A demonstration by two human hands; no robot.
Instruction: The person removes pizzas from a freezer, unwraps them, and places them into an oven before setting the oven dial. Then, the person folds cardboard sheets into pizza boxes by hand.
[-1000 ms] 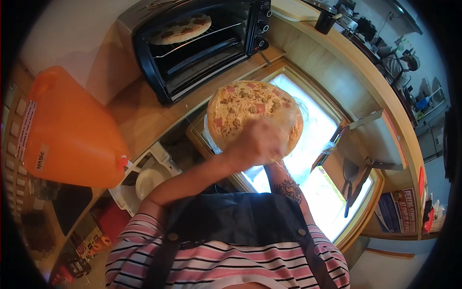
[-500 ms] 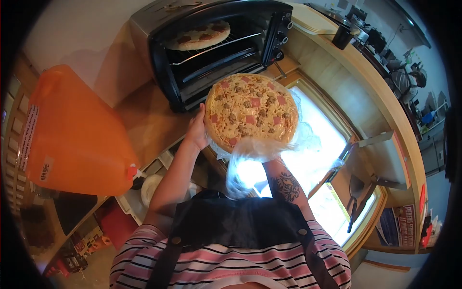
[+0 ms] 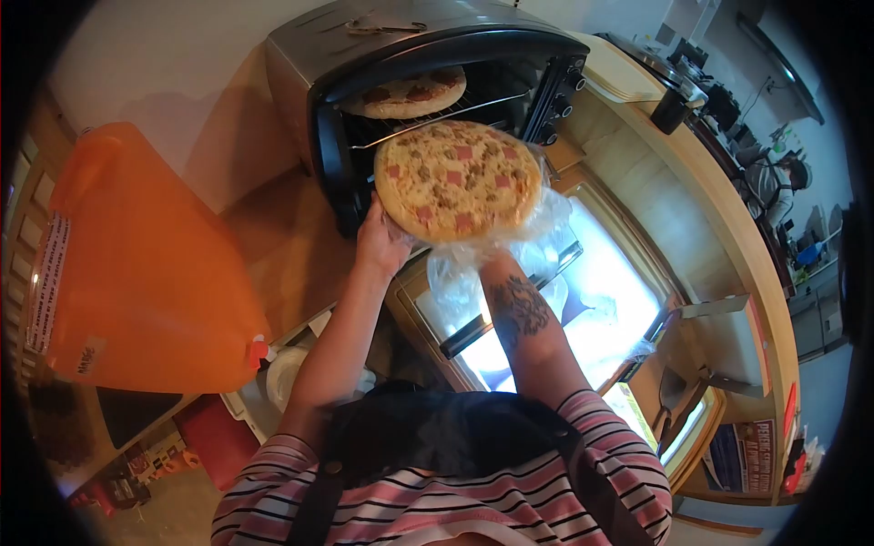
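A round pizza point(image 3: 458, 180) topped with cheese, pink ham squares and brown meat bits is held level at the front of the open toaster oven point(image 3: 305, 36). My left hand point(image 3: 382, 238) grips its near left edge. The forearm of my right hand point(image 3: 494, 264) reaches up under the near edge. Pizza and crumpled clear plastic film point(image 3: 546, 218) hide those fingers. The film bunches along the near and right side of the pizza. Inside the oven, a second pizza point(image 3: 414, 94) with dark red toppings lies on the wire rack point(image 3: 442, 120).
On the left stands a large orange plastic container point(image 3: 155, 273). Tongs point(image 3: 387, 28) lie on the oven top. A brightly lit glass panel point(image 3: 592, 291) in a wooden frame is below right, near a spatula point(image 3: 672, 393). Another person point(image 3: 774, 187) is in the far right background.
Both hands have moved the pizza forward, closer to the oven opening. The film hanging at its near edge has shifted, and the right forearm reaches further forward. The camera view has moved slightly.
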